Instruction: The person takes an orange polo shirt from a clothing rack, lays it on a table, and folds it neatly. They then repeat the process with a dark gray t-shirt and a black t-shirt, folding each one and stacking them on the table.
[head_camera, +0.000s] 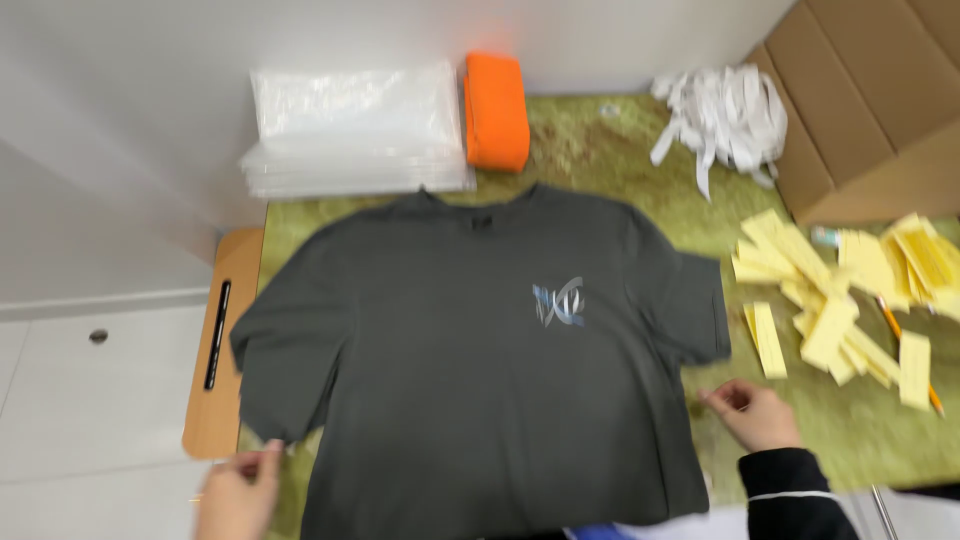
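Head view shows my 2 hands, left hand (238, 492) and right hand (755, 413), loosely curled and gripping nothing beside the dark grey T-shirt (480, 370), which lies flat, face up and unfolded on the green mat (600, 150), so folding looks unstarted.
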